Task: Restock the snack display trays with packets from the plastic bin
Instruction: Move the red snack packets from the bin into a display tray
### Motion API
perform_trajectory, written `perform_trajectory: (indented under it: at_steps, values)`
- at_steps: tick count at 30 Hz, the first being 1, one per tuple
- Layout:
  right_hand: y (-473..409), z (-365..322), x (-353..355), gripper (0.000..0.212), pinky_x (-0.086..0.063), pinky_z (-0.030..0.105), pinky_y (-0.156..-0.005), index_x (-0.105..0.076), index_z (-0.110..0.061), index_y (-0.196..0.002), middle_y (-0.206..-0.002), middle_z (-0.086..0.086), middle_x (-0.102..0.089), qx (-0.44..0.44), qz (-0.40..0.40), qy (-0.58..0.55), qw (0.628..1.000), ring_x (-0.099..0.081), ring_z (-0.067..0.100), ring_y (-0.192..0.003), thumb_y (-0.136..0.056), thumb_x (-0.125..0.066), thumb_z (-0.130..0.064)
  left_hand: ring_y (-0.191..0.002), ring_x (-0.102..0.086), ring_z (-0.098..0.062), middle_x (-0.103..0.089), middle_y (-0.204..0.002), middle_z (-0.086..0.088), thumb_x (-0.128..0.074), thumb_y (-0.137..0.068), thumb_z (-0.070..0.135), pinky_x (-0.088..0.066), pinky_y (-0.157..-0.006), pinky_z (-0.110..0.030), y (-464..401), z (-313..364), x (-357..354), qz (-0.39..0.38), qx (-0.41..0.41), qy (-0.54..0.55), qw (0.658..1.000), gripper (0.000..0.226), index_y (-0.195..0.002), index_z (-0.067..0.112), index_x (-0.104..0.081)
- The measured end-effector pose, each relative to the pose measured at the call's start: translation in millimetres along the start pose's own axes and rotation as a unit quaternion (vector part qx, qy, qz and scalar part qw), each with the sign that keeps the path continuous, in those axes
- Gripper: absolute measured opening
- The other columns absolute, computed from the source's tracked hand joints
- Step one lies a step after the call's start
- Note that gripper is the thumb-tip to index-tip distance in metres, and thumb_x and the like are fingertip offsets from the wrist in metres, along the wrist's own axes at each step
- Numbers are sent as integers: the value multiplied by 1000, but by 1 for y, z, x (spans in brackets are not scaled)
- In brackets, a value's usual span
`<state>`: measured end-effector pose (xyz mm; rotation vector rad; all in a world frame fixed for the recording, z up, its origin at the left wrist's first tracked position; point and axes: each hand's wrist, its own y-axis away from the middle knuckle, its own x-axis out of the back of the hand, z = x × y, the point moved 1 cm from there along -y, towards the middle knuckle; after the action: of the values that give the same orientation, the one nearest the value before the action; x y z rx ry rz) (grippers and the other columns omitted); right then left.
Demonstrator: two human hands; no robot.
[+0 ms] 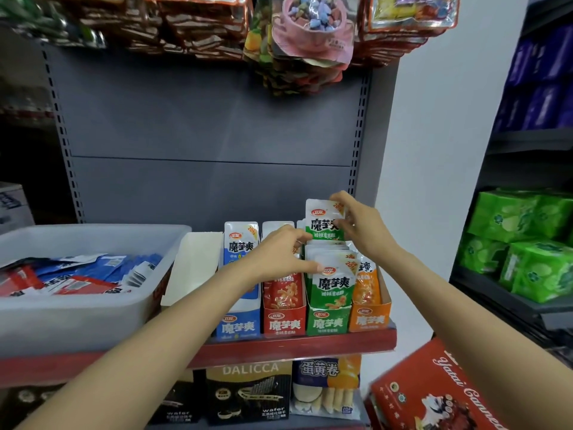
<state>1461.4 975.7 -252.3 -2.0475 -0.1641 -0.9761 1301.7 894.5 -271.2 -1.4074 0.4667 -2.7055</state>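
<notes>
Just above the green tray [327, 321], right hand [361, 226] pinches a green packet [322, 221].

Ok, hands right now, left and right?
Left hand: fingers pressing the row of green snack packets in the green tray.
Right hand: pinching one raised green-and-white packet.

Even, soft indoor light, dim left of the grey back panel [210, 125], glossy glare on hanging packets [310, 32] above it, wide-angle bending at edges, red box [434, 395] below-right blurred
</notes>
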Motion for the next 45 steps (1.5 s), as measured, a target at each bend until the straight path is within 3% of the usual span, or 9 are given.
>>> perform_trajectory:
  at_steps: [4, 9, 12, 17, 23, 29, 33, 40, 45]
  values:
    - [0, -1, 1, 25, -53, 42, -77, -55, -18, -122, -110, 8, -66, 17, -7, 106, 994, -62, 29, -95, -100, -42, -17, -121, -49, -12, -45, -136, 3, -74, -75, 45, -40, -90, -22, 0, 0, 0, -3, 3, 2, 1000, 73, -137, 20, -44]
    - [2, -5, 0, 28, -50, 37, -71, -58, -20, -117, -106, 7, -67, -12, -76, 157, 985, -60, 29, -93, -99, -38, -12, -121, -49, -12, -47, -138, 4, -75, -75, 43, -42, -94, -25, 2, 0, 0, -11, 4, 16, 1000, 74, -138, 22, -42]
    - [2, -13, 2, 28, -50, 40, -79, -57, -19, -120, -112, 7, -60, -15, -73, 153, 985, -56, 27, -103, -98, -41, -14, -120, -49, -10, -46, -139, 5, -75, -75, 43, -43, -95, -26, 7, 0, 2, -14, -2, 18, 1000, 74, -138, 24, -41]
    - [7, -48, -3, 28, -46, 35, -85, -57, -16, -122, -119, 3, -54, 32, 7, 102, 994, -47, 20, -114, -97, -44, -16, -106, -50, -2, -53, -128, 9, -67, -85, 31, -40, -85, -20, 26, -7, 19, 65, -18, 11, 998, 47, -129, 23, -52]
    - [-5, -118, -48, 24, -45, 34, -88, -64, -14, -112, -108, 5, -61, 92, -68, -2, 993, -58, 20, -100, -93, -50, -13, -80, -60, -5, -67, -90, 9, -60, -88, 18, -47, -75, -21, 71, -55, 73, 190, 23, -15, 981, 10, -96, 22, -66]
    - [-26, -188, -131, 29, -42, 30, -91, -60, -13, -120, -119, 6, -61, 120, -155, -58, 979, -57, 21, -108, -92, -50, -14, -79, -61, -13, -67, -84, 4, -59, -87, 10, -50, -80, -30, 124, -148, 138, 217, 162, -96, 958, 14, -97, 16, -67]
    - [-44, -232, -181, 43, -31, 30, -102, -48, -12, -135, -138, 10, -50, 144, -257, -61, 954, -46, 25, -126, -93, -54, -17, -93, -62, -23, -69, -105, -9, -63, -86, 8, -46, -85, -29, 150, -212, 181, 164, 246, -130, 946, 18, -104, 7, -67]
    - [-64, -269, -255, 57, -33, 32, -107, -38, -21, -144, -149, 5, -38, 183, -478, 77, 856, -40, 25, -132, -92, -55, -35, -94, -55, -18, -61, -108, -1, -60, -90, 36, -36, -74, -22, 156, -254, 198, -135, 305, -233, 913, 36, -123, 23, -62]
    - [-75, -268, -269, 56, -41, 35, -101, -46, -24, -138, -131, 4, -53, 186, -500, 123, 837, -48, 24, -118, -87, -57, -43, -103, -59, -19, -61, -118, 3, -61, -83, 47, -46, -94, -32, 148, -272, 200, -158, 340, -210, 903, 46, -128, 43, -53]
